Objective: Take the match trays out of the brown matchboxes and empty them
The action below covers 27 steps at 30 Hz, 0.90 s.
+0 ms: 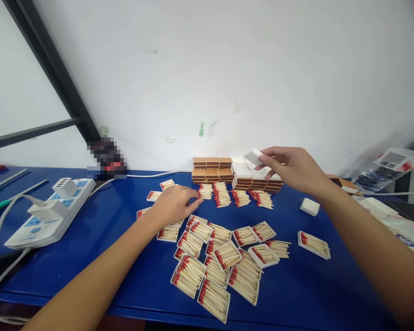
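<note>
My right hand (290, 166) pinches a small white matchbox tray (253, 157) between thumb and fingers, tilted above a stack of boxes with white tops (241, 169). My left hand (177, 202) hovers over the left part of the blue table, palm down. Its fingers are loosely bent, with nothing visible in them. Just right of its fingertips lie loose bundles of red-tipped matches (222, 195) in a row. Below and around it, several white trays filled with matches (214, 296) are spread out, some overlapping. My left hand and forearm hide part of the trays at the left.
Brown matchboxes (212, 170) are stacked against the wall. A white matchbox tray (309, 207) and a filled tray (313, 244) lie at the right. A power strip (51, 211) with cables and green-handled tools (12, 197) occupy the left. Plastic packaging (382, 172) is at the far right.
</note>
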{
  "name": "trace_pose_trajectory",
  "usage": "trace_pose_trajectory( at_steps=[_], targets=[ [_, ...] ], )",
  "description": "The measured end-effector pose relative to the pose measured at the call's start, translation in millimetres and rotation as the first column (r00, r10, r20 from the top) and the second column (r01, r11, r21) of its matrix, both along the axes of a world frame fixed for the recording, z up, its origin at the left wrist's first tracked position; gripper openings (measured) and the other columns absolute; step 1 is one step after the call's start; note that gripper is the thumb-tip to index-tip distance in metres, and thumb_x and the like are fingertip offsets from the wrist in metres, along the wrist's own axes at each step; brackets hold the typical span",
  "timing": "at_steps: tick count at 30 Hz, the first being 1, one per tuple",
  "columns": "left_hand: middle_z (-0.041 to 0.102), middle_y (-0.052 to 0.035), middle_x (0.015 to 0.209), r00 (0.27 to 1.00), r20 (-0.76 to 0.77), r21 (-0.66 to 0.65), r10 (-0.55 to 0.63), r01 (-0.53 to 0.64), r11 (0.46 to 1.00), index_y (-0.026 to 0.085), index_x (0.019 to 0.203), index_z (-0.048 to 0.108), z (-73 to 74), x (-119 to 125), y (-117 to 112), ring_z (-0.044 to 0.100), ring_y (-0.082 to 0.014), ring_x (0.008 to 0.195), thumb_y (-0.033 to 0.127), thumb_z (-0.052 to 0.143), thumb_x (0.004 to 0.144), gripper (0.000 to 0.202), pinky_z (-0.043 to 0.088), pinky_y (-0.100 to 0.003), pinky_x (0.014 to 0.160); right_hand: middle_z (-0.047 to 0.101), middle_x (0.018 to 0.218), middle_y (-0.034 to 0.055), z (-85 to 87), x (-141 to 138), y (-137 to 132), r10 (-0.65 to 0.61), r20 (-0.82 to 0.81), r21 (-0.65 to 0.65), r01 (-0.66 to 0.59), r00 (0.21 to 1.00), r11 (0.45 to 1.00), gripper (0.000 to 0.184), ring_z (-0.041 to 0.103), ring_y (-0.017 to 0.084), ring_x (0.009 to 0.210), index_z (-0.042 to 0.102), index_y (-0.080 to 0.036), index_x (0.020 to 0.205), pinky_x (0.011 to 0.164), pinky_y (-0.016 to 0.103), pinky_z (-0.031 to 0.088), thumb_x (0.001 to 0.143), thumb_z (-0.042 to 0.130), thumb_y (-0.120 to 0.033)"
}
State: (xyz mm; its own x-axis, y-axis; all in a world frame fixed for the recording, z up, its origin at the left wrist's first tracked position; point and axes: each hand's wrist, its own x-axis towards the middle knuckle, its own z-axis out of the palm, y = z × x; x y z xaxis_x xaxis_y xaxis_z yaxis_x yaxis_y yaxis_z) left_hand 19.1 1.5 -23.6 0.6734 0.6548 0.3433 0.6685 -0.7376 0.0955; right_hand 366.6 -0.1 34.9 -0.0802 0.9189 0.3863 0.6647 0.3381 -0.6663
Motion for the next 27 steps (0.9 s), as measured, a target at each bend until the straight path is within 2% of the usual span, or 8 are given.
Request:
trace_pose_trajectory(
  at_steps=[2, 4, 6, 8, 14, 21, 24, 27],
  targets=[
    [0.077, -0.0059, 0.076, 1.0, -0.004, -0.007, 0.004, -0.004, 1.0, 0.018, 0.1, 0.082, 0.0, 0, 0, 0.068, -0.02, 0.066, 0.036, 0.054, 0.104, 0.033, 0.041, -0.032, 0.062, 0.081, 0.103, 0.0108, 3.2, 3, 22, -0.048, 0.18, 0.122, 0.026, 0.982, 0.992, 0.04, 0.075, 0.029, 0.084, 0.081, -0.024, 0.102, 0.076, 0.047, 0.06, 0.101, 0.06, -0.059],
    [0.077, -0.0059, 0.076, 1.0, -0.006, -0.013, 0.011, -0.011, 1.0, 0.018, 0.101, 0.082, -0.3, 0, 0, 0.068, -0.0203, 0.067, 0.036, 0.055, 0.104, 0.032, 0.042, -0.032, 0.062, 0.082, 0.107, 0.0112, 0.3, 4, 45, -0.094, 0.364, 0.226, 0.01, 0.927, 0.974, 0.032, 0.073, 0.033, 0.095, 0.082, -0.023, 0.1, 0.084, 0.05, 0.058, 0.101, 0.06, -0.047],
    [0.077, -0.0058, 0.077, 1.0, -0.004, -0.015, 0.012, -0.012, 1.0, 0.019, 0.1, 0.082, -1.0, -1, 1, 0.068, -0.0202, 0.067, 0.036, 0.055, 0.104, 0.031, 0.043, -0.031, 0.062, 0.082, 0.105, 0.012, -6.7, 2, 65, -0.104, 0.487, 0.273, -0.038, 0.867, 0.961, 0.028, 0.07, 0.035, 0.102, 0.083, -0.022, 0.099, 0.088, 0.052, 0.055, 0.1, 0.059, -0.037],
    [0.077, -0.0056, 0.077, 1.0, 0.002, -0.012, 0.013, -0.013, 1.0, 0.019, 0.099, 0.081, -1.6, -2, 2, 0.069, -0.02, 0.068, 0.035, 0.056, 0.103, 0.03, 0.043, -0.031, 0.062, 0.082, 0.1, 0.012, -14.5, 0, 78, -0.1, 0.542, 0.282, -0.069, 0.834, 0.957, 0.027, 0.068, 0.035, 0.103, 0.084, -0.021, 0.099, 0.087, 0.051, 0.054, 0.099, 0.06, -0.033],
    [0.078, -0.0059, 0.078, 1.0, 0.004, -0.008, 0.008, -0.008, 1.0, 0.019, 0.099, 0.082, -1.7, -3, 2, 0.069, -0.0203, 0.069, 0.034, 0.055, 0.103, 0.031, 0.043, -0.031, 0.063, 0.08, 0.094, 0.0122, -28.9, -1, 93, -0.116, 0.563, 0.272, -0.051, 0.818, 0.961, 0.023, 0.066, 0.034, 0.102, 0.084, -0.019, 0.099, 0.082, 0.046, 0.053, 0.096, 0.063, -0.029],
    [0.079, -0.007, 0.081, 1.0, 0.005, 0.0, 0.01, -0.01, 1.0, 0.019, 0.1, 0.082, -2.5, -4, 3, 0.071, -0.0209, 0.072, 0.035, 0.055, 0.103, 0.032, 0.044, -0.031, 0.063, 0.081, 0.099, 0.0129, -37.3, 4, 104, -0.114, 0.588, 0.23, -0.03, 0.801, 0.973, 0.026, 0.068, 0.032, 0.101, 0.085, -0.021, 0.102, 0.084, 0.046, 0.055, 0.098, 0.06, -0.028],
    [0.078, -0.0061, 0.079, 1.0, -0.006, -0.001, 0.01, -0.01, 1.0, 0.02, 0.1, 0.082, -3.4, -4, 4, 0.069, -0.0203, 0.07, 0.036, 0.055, 0.104, 0.032, 0.043, -0.032, 0.062, 0.081, 0.101, 0.0128, -33.3, 1, 96, -0.09, 0.566, 0.245, -0.062, 0.819, 0.968, 0.028, 0.068, 0.033, 0.102, 0.084, -0.02, 0.105, 0.085, 0.048, 0.055, 0.098, 0.058, -0.028],
    [0.078, -0.006, 0.079, 1.0, -0.016, -0.001, 0.014, -0.014, 1.0, 0.02, 0.102, 0.082, -3.5, -4, 4, 0.069, -0.0209, 0.071, 0.036, 0.055, 0.104, 0.031, 0.043, -0.033, 0.062, 0.081, 0.101, 0.0126, -25.5, -9, 73, -0.061, 0.515, 0.3, -0.114, 0.855, 0.947, 0.03, 0.068, 0.034, 0.102, 0.084, -0.022, 0.105, 0.086, 0.049, 0.054, 0.099, 0.057, -0.034]
  ],
)
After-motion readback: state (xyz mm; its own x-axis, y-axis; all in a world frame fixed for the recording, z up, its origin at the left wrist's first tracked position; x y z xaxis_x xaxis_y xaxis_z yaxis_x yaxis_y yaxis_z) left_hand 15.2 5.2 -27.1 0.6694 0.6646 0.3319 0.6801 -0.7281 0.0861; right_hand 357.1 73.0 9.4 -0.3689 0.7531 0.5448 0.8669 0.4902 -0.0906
